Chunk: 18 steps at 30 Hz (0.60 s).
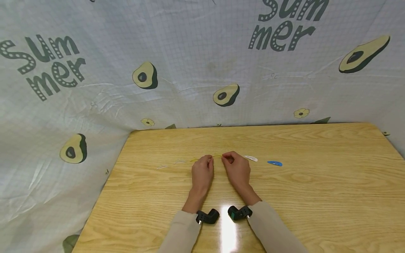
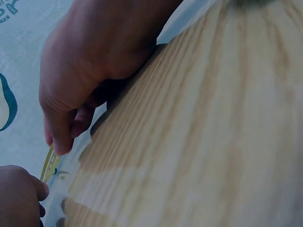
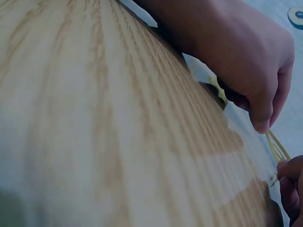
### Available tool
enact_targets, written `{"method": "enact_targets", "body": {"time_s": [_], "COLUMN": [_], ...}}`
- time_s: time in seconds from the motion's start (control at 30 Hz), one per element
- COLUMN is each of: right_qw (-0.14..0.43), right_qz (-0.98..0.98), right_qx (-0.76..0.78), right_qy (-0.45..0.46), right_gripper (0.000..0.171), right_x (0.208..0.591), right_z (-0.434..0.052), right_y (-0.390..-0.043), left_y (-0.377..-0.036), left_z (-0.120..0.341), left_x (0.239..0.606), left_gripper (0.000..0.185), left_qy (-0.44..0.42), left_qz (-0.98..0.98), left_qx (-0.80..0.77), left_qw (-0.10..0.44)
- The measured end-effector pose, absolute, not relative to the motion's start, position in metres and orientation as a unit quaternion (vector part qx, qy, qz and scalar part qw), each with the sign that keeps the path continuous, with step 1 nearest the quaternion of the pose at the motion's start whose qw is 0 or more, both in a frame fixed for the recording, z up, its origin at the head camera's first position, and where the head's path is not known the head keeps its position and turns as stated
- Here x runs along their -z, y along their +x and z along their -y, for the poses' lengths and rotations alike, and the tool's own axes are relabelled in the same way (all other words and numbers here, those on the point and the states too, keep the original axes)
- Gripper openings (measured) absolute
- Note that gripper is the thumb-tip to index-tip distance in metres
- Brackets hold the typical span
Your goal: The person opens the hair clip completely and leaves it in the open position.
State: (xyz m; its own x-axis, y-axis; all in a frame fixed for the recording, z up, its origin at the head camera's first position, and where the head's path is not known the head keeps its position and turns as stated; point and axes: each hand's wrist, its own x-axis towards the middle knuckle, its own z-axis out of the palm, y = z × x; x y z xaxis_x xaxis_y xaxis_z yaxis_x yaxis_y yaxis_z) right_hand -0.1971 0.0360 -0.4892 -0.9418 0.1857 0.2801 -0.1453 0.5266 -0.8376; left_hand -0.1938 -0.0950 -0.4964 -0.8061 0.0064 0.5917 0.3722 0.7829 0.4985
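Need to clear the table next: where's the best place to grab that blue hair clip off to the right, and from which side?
The blue hair clip lies flat on the wooden table, long axis left to right, apart from the white clip. Probably come from above with the right hand, pinching across its narrow width near the middle; its flatness leaves little edge to grip.

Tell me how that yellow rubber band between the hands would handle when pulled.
The yellow rubber band looks thin, so probably very light and floppy. Left hand and right hand pinch it between them in taut strands, so it likely stretches and could snap back if released.
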Motion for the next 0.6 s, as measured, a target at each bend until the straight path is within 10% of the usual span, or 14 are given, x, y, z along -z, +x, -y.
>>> {"method": "enact_targets", "body": {"time_s": [0.6], "right_qw": [0.157], "right_qz": [0.887], "right_qx": [-0.433], "right_qy": [-0.026], "right_gripper": [0.005], "right_x": [0.4890], "right_z": [-0.0333], "right_y": [-0.2037], "left_y": [-0.1931], "left_z": [0.0937], "left_x": [0.4961], "left_gripper": [0.006], "left_qy": [-0.080], "left_qz": [0.925], "left_qx": [0.248], "left_qw": [0.275]}}
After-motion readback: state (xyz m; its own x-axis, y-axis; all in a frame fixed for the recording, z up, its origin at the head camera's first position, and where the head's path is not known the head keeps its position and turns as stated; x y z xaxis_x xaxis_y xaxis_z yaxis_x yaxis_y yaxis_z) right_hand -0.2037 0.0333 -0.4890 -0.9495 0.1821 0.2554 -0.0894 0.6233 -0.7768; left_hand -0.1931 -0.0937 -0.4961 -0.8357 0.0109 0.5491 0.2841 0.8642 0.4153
